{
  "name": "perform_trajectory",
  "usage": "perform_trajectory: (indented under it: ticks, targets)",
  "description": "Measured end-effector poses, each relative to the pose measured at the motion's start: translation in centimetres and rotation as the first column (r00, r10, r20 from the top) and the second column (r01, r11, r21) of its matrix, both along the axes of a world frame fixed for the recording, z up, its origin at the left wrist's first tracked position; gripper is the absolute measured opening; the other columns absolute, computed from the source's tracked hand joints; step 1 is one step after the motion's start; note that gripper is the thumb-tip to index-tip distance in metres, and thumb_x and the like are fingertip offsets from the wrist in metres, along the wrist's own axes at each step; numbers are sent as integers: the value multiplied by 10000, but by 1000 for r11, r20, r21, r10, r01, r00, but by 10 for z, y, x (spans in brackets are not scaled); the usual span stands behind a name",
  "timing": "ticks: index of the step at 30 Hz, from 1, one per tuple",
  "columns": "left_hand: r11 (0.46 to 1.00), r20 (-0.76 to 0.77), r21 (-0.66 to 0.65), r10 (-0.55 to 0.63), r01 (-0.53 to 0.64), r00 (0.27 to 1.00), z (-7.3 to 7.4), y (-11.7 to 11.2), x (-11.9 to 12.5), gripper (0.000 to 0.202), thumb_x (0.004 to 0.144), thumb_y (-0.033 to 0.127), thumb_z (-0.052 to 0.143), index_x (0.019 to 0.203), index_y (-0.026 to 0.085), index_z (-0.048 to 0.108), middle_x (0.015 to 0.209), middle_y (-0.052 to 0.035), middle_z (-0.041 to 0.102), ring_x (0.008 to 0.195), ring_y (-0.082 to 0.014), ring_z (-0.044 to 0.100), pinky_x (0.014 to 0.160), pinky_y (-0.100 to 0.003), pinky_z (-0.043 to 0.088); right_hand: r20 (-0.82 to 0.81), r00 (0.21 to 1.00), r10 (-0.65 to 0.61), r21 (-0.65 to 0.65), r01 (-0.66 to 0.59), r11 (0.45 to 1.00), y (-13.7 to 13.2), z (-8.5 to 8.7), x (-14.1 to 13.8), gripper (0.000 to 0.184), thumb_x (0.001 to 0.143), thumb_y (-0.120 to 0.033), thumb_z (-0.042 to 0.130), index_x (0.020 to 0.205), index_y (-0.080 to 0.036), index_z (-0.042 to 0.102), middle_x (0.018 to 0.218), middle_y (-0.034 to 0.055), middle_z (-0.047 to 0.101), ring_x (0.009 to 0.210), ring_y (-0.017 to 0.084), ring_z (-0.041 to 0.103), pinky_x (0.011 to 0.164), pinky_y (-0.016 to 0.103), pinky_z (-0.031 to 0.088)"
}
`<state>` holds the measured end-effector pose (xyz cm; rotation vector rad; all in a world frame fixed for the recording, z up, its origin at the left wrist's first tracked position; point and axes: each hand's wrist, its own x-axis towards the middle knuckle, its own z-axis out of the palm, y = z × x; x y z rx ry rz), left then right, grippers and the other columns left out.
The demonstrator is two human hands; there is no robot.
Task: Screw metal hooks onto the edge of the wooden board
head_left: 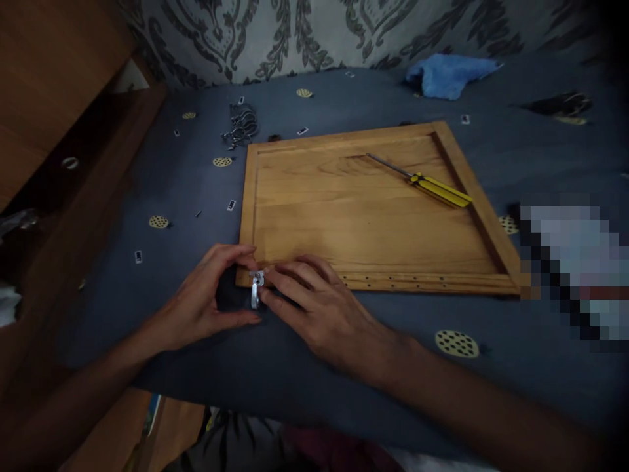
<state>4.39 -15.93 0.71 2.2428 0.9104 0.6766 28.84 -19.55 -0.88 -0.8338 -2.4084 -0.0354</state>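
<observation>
The fingers of your left hand stand apart around the silvery metal hinge at the near-left corner of the brown framed wooden panel, your right hand touching it, grip unclear, apparently steadying it.

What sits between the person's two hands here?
In the head view, a small metal fitting sits between the left hand and the right hand, at the wooden panel's near left corner.
</observation>
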Motion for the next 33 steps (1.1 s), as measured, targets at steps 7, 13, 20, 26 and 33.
perform_trajectory:
  ticks: [7, 13, 20, 26, 33]
  targets:
    - [999, 5, -12, 32, -32, 999, -1, -1, 1, 794, 825, 417, 884, 1502, 339, 477, 1202, -61, 713, 1164, -272, 634, 1022, -460, 523, 13, 1000, -4, -5, 4, 1000, 1, 0, 0, 299, 1090, -167, 450, 1122, -145, 746, 1187, 100, 762, 1139, 246, 631, 1040, 436, 500]
    - [999, -19, -19, 31, -31, 999, 1, -2, 1, 761, 837, 446, 868, 1480, 346, 473, 1195, -62, 719, 1166, -276, 651, 1004, -465, 540, -4, 1000, 16, -42, -16, 999, 0, 0, 0, 285, 1077, -151, 471, 1149, -117, 744, 1203, 126, 757, 1156, 265, 613, 1040, 457, 490]
    - [996, -35, -67, 56, -59, 998, 1, -1, 1, 710, 840, 461, 862, 1416, 303, 476, 1158, -60, 732, 1125, -268, 683, 987, -450, 548, -25, 1000, 19, -39, -20, 999, 0, -2, 1, 288, 1075, -147, 461, 1155, -111, 736, 1209, 116, 762, 1154, 273, 620, 1055, 463, 491]
    - [994, -42, -92, 55, -59, 998, 4, 1, 1, 720, 850, 425, 859, 1427, 286, 452, 1148, -46, 730, 1142, -253, 688, 1025, -427, 539, -265, 964, -7, -205, -49, 978, 9, 3, 4, 264, 1076, -156, 471, 1196, -133, 705, 1094, 109, 763, 1016, 218, 669, 903, 376, 554]
    - [993, -8, -107, 59, -60, 998, 2, 1, 3, 756, 824, 437, 874, 1432, 289, 450, 1144, -37, 706, 1125, -247, 691, 1017, -417, 546, -229, 970, -85, -489, -39, 871, 27, 15, -8, 122, 1002, -162, 639, 1085, -148, 726, 940, 56, 718, 833, 173, 664, 746, 287, 511]
